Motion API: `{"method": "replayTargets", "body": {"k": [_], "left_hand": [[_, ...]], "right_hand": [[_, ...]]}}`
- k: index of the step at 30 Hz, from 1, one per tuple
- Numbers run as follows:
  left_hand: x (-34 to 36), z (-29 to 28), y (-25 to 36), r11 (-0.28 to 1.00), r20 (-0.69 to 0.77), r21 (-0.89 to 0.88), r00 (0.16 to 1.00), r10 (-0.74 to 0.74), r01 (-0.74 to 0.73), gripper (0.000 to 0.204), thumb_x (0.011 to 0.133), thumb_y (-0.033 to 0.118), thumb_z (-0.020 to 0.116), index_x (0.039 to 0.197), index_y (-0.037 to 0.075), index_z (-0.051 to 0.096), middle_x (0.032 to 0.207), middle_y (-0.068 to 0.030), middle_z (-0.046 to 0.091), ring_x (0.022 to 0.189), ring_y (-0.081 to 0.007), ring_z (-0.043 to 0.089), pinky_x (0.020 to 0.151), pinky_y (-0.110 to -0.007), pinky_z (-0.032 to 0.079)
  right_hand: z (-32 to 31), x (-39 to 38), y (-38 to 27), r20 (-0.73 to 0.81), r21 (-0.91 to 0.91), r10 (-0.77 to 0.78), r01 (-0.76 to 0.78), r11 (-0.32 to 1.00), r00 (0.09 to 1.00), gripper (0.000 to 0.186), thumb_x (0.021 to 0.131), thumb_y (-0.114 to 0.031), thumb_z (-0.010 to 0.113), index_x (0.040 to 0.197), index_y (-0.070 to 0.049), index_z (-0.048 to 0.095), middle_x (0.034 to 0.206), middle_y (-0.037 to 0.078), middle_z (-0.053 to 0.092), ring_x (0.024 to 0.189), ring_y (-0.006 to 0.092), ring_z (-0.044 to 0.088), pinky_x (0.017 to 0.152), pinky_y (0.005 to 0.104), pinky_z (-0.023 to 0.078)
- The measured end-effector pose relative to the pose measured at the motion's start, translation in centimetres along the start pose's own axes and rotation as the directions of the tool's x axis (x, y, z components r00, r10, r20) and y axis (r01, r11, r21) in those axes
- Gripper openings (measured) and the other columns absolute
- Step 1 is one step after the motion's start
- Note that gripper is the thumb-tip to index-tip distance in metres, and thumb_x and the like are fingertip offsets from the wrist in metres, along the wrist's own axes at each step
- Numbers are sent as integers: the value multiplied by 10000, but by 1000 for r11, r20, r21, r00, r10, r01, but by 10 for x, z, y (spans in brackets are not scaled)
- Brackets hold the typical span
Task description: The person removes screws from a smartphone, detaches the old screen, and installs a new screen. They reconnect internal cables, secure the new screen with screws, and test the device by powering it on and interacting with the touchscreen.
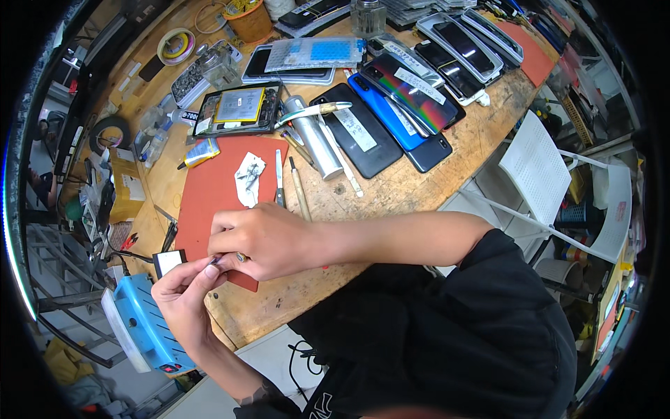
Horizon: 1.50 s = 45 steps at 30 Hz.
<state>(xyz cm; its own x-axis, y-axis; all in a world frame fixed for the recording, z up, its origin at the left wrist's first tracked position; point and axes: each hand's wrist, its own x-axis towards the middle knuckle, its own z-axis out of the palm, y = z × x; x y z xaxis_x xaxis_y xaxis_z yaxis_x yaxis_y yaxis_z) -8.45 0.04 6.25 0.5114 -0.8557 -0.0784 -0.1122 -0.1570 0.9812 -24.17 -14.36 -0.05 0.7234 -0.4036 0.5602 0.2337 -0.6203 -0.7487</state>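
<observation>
My left hand and my right hand meet over the near left edge of a red mat. Thumb and fingers of the left are pinched on a tiny dark piece, too small to name. The right hand's curled fingers close in at the same spot, and what they grip is hidden. Just beyond them lie a crumpled white tissue, a thin metal blade tool and a slim wooden-handled tool. Farther back sits an opened phone or tablet with its battery exposed.
Several phones cover the wooden table's back and right, beside a silver cylinder. A glue tube lies left of the mat. A blue machine stands at lower left, a white chair at right.
</observation>
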Motion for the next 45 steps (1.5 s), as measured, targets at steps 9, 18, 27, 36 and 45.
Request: {"method": "replayTargets", "body": {"k": [9, 18, 27, 36, 45], "left_hand": [[-1, 0, 6, 998, 41, 67, 999, 17, -20, 200, 927, 7, 736, 1087, -113, 744, 923, -178, 772, 772, -208, 764, 747, -313, 657], [-4, 11, 12, 998, -10, 54, 1000, -11, 11, 195, 927, 20, 741, 1074, -108, 754, 910, -167, 767, 793, -184, 751, 752, -300, 649], [-9, 20, 14, 967, -16, 234, 994, 106, -100, 193, 942, 3, 742, 1103, -103, 737, 926, -134, 776, 804, -134, 735, 763, -248, 594], [-8, 22, 10, 975, -56, 182, 988, 143, -130, 185, 945, 19, 747, 1085, -102, 747, 915, -131, 770, 784, -146, 733, 728, -264, 614], [-1, 28, 7, 986, -111, 110, 985, 136, -123, 184, 979, 43, 710, 1096, -98, 721, 889, -129, 763, 731, -142, 723, 685, -259, 608]], "right_hand": [[1, -1, 0, -21, -19, -18, 18, 1000, 1000, 155, 921, -237, 742, 974, -91, 737, 1005, 65, 677, 785, 308, 716, 659, 423, 562], [1, 0, 2, -16, 0, 4, -4, 1000, 1000, 182, 925, -250, 739, 997, -84, 753, 1010, 74, 688, 810, 299, 719, 680, 415, 565], [0, 3, 3, -6, 49, 56, -56, 997, 998, 163, 915, -218, 736, 998, -80, 758, 1028, 95, 703, 868, 322, 718, 740, 427, 563], [-4, 5, 4, 4, 103, 95, -95, 990, 996, 179, 882, -215, 764, 971, -61, 760, 1022, 127, 724, 906, 357, 710, 785, 444, 553], [-3, 8, 3, -2, 124, 147, -146, 981, 989, 223, 874, -240, 783, 974, -42, 758, 977, 148, 725, 907, 363, 703, 803, 440, 545]]}}
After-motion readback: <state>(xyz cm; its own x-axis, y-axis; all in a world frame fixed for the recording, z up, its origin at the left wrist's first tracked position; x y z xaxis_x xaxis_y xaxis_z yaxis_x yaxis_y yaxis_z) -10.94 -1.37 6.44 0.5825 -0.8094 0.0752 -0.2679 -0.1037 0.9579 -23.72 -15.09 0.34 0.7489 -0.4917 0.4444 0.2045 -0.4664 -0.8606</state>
